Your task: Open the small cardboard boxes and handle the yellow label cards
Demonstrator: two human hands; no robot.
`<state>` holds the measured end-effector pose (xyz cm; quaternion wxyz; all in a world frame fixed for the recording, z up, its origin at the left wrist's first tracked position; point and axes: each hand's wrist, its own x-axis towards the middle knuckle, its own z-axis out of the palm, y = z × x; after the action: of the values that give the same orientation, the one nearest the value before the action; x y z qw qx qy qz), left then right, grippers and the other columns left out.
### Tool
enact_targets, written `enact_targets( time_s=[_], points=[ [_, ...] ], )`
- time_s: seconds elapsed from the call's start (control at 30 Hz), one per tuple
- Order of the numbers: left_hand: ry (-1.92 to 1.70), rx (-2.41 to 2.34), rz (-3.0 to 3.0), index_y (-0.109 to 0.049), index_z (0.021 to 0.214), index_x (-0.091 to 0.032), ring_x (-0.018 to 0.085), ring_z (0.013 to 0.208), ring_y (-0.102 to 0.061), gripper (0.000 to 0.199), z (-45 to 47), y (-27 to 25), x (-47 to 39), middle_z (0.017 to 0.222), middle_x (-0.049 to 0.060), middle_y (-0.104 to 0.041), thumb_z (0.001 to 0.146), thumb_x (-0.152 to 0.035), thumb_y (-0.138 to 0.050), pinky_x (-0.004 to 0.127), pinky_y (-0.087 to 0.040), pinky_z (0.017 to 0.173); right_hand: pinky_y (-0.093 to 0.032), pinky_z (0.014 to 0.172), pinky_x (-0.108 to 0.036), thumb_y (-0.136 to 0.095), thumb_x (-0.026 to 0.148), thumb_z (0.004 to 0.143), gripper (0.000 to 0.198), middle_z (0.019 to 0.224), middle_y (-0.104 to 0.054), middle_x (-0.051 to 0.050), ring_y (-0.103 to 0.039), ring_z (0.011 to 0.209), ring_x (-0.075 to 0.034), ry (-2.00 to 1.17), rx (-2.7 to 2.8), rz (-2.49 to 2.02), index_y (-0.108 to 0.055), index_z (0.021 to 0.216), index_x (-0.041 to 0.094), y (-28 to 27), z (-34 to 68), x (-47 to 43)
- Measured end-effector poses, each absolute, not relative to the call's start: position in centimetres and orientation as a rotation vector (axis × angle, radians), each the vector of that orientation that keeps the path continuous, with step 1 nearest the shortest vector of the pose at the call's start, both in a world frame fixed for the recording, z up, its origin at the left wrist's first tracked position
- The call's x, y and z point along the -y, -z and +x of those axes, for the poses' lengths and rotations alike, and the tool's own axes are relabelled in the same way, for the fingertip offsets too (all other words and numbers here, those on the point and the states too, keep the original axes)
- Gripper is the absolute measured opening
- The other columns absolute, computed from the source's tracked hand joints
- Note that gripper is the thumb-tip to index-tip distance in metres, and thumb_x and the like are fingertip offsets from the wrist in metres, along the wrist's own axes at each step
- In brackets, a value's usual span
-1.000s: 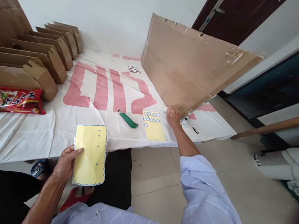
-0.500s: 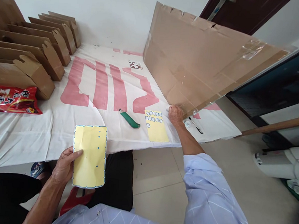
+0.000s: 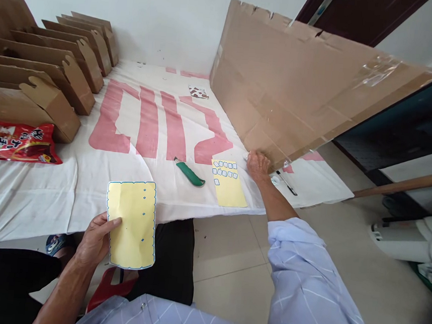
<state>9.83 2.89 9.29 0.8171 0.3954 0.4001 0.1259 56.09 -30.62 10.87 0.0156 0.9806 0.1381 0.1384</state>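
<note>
My left hand (image 3: 93, 241) pinches a yellow paper sheet (image 3: 133, 228) by its left side, thumb on top. The sheet has a blue scalloped border and a few small blue diamond marks, and it is held in front of the table's edge. My right hand (image 3: 258, 166) rests on the table with curled fingers, at the bottom of a large cardboard panel (image 3: 300, 84). What its fingertips hold is hidden. Beside it lies a second yellow sheet (image 3: 232, 194) bearing rows of small blue-outlined pieces. A green-handled cutter (image 3: 190, 173) lies to the left of that sheet.
Cardboard boxes (image 3: 64, 115) stand in a row at the left, behind a red food packet (image 3: 17, 142). A pen (image 3: 287, 182) lies right of my right hand. A small patterned piece (image 3: 198, 92) sits farther back on the white cloth (image 3: 97, 192).
The view has shifted slightly. The yellow sheet in my left hand has tilted a little, while my right hand stays low by the cardboard panel.
</note>
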Motion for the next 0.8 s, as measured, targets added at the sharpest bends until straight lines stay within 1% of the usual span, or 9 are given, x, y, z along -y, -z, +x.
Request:
enact_targets(
  time_s=[0.17, 0.3, 0.53, 0.7, 0.8],
  points=[
    [-0.251, -0.843, 0.847, -0.079, 0.074, -0.018, 0.036, 0.079, -0.081, 0.044, 9.9, -9.2, -2.9, 0.077, 0.01, -0.083, 0.04, -0.036, -0.101, 0.043, -0.068, 0.073, -0.041, 0.087, -0.042, -0.042, 0.019, 0.103, 0.029, 0.116, -0.07, -0.026, -0.058, 0.109, -0.033, -0.453, -0.547, 3.055, -0.07, 0.11, 0.012, -10.4, 56.1, 30.5],
    [-0.239, -0.859, 0.861, -0.079, 0.076, -0.018, 0.037, 0.08, -0.082, 0.043, 9.7, -9.0, -3.0, 0.077, 0.01, -0.083, 0.042, -0.035, -0.1, 0.043, -0.069, 0.072, -0.043, 0.088, -0.043, -0.043, 0.025, 0.103, 0.029, 0.118, -0.07, -0.025, -0.058, 0.11, -0.034, -0.455, -0.594, 3.065, -0.068, 0.111, 0.012, -9.9, 56.4, 30.5],
    [-0.212, -0.862, 0.878, -0.08, 0.081, -0.019, 0.036, 0.08, -0.082, 0.046, 9.3, -8.4, -3.3, 0.08, 0.009, -0.084, 0.044, -0.037, -0.1, 0.042, -0.068, 0.071, -0.043, 0.094, -0.043, -0.043, 0.025, 0.104, 0.029, 0.118, -0.072, -0.022, -0.058, 0.112, -0.033, -0.532, -0.596, 3.146, -0.07, 0.109, 0.014, -8.7, 56.8, 30.8],
    [-0.212, -0.868, 0.895, -0.08, 0.08, -0.019, 0.036, 0.081, -0.081, 0.046, 9.2, -8.0, -3.5, 0.081, 0.009, -0.084, 0.045, -0.038, -0.101, 0.042, -0.068, 0.071, -0.043, 0.103, -0.042, -0.041, 0.023, 0.103, 0.037, 0.138, -0.067, -0.021, -0.054, 0.121, -0.031, -0.583, -0.599, 3.185, -0.071, 0.121, 0.012, -8.2, 56.6, 30.6],
    [-0.236, -0.858, 0.899, -0.078, 0.077, -0.019, 0.036, 0.081, -0.081, 0.043, 9.5, -8.2, -3.2, 0.079, 0.009, -0.083, 0.044, -0.037, -0.1, 0.043, -0.068, 0.072, -0.043, 0.107, -0.041, -0.04, 0.022, 0.102, 0.041, 0.142, -0.065, -0.021, -0.054, 0.124, -0.031, -0.574, -0.619, 3.178, -0.069, 0.129, 0.011, -8.1, 56.7, 30.8]
  ],
)
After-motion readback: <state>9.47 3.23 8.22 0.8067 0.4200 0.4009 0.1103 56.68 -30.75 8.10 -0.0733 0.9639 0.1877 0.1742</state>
